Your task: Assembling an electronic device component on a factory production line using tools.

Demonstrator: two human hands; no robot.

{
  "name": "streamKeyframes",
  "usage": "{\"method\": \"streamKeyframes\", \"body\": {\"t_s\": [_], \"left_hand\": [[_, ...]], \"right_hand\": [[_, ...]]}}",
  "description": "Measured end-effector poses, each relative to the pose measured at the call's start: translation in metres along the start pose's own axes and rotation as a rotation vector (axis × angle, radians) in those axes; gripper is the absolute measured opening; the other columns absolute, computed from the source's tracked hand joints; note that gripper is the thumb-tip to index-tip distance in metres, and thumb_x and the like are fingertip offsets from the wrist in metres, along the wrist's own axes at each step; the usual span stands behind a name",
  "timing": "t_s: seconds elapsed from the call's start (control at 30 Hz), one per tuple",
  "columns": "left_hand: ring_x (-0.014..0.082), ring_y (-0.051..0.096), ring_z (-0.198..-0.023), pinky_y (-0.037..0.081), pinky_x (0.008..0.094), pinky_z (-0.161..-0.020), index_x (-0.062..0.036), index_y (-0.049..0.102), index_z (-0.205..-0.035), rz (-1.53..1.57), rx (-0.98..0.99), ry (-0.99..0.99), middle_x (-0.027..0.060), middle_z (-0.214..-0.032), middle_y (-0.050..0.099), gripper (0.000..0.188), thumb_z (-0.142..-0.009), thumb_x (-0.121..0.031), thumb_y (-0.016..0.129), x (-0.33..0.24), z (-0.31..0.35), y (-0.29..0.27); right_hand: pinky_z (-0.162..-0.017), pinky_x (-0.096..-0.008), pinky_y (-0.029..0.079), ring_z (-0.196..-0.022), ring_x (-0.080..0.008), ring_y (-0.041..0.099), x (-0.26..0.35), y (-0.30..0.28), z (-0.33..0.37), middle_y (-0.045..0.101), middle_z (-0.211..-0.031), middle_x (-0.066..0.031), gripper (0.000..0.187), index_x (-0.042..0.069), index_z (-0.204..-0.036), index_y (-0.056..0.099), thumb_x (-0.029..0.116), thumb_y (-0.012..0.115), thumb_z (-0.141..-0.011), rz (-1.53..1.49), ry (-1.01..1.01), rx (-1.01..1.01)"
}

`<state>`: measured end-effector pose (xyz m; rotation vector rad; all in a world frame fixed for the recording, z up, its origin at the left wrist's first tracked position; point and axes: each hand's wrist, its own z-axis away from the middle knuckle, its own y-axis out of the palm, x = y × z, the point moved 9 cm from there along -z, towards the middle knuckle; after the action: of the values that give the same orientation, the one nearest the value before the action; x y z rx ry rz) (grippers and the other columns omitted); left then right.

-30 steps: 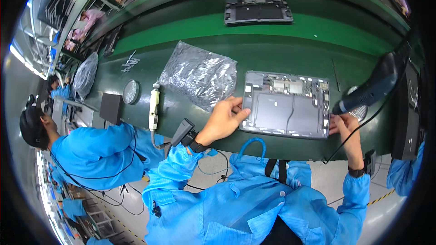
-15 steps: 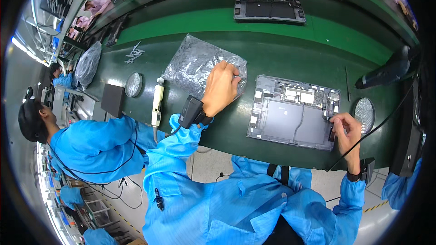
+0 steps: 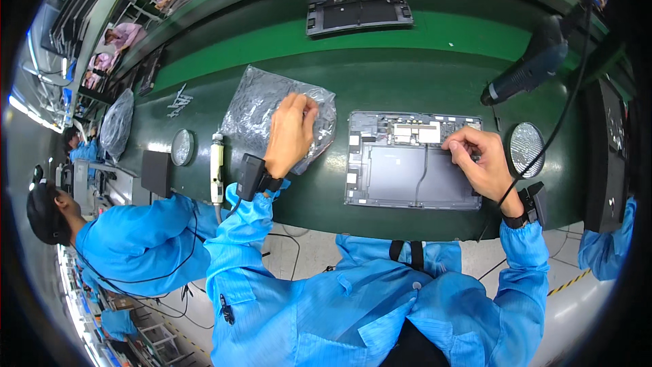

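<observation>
An opened laptop or tablet half (image 3: 394,170) lies on the green bench, its circuit board along the far side and large dark battery panels nearer me. Over its right part is my right hand (image 3: 479,163), thumb and forefinger brought together near the board; anything between the fingertips is too small to make out. A crinkled clear plastic bag (image 3: 255,105) lies left of the device. My left hand (image 3: 292,132) is over the bag's right part with fingers curled into a pinch; whatever they hold is hidden.
Left of the bag are a corded electric screwdriver (image 3: 216,170), a round ribbed dish (image 3: 182,147) and a dark block (image 3: 156,172). Another dish (image 3: 526,149) and a dark handheld tool (image 3: 526,68) are at right. A second opened device (image 3: 360,10) lies farther back. A co-worker (image 3: 136,245) sits at left.
My right hand has moved from the device's right edge up and inward over its board. The left hand stays over the bag, shifted slightly. The whole view has swung a little.
</observation>
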<state>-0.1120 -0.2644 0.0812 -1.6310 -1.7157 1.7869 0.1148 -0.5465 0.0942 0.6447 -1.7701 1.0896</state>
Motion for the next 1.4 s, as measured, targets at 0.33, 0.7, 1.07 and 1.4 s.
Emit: {"method": "streamKeyframes", "body": {"t_s": [0.33, 0.7, 1.07, 1.4], "left_hand": [[0.0364, 0.066, -0.104, 0.053, 0.0468, -0.090, -0.0072, 0.080, -0.109, -0.225, 0.051, 0.222, 0.0109, -0.106, 0.069, 0.025, -0.085, -0.007, 0.086, -0.028, -0.001, 0.003], [0.0398, 0.061, -0.109, 0.050, 0.0473, -0.095, -0.0015, 0.069, -0.099, -0.103, 0.163, 0.260, 0.0162, -0.106, 0.063, 0.016, -0.087, 0.001, 0.080, -0.012, -0.012, 0.009], [0.0304, 0.076, -0.082, 0.059, 0.0375, -0.074, 0.0016, 0.071, -0.101, 0.254, 0.078, 0.288, 0.0150, -0.089, 0.075, 0.012, -0.092, 0.006, 0.078, -0.122, -0.006, 0.000], [0.0344, 0.077, -0.087, 0.063, 0.0419, -0.074, 0.0047, 0.071, -0.103, 0.194, 0.050, 0.869, 0.0184, -0.100, 0.075, 0.026, -0.078, 0.005, 0.077, -0.229, 0.030, 0.063]], "right_hand": [[-0.059, -0.0260, 0.040, -0.065, -0.0058, 0.050, 0.000, 0.020, -0.010, 0.064, -0.072, -0.0001, 0.013, -0.003, -0.097, 0.076, 0.007, 0.070, -0.101, -0.018, 0.017, 0.046], [-0.057, -0.0255, 0.038, -0.064, -0.0041, 0.047, 0.001, 0.029, -0.017, 0.063, -0.071, 0.0012, 0.012, -0.004, -0.097, 0.076, 0.007, 0.070, -0.101, -0.009, -0.009, 0.079], [-0.070, -0.0313, 0.055, -0.075, -0.0167, 0.068, 0.046, 0.024, -0.024, 0.076, -0.092, -0.0082, 0.026, -0.002, -0.119, 0.075, 0.004, 0.079, -0.094, -0.024, -0.245, -0.049], [-0.079, -0.0361, 0.060, -0.088, -0.0263, 0.077, 0.038, -0.014, 0.023, 0.080, -0.097, -0.0103, 0.015, 0.000, -0.096, 0.080, -0.006, 0.083, -0.084, 0.011, -0.259, -0.086]]}}
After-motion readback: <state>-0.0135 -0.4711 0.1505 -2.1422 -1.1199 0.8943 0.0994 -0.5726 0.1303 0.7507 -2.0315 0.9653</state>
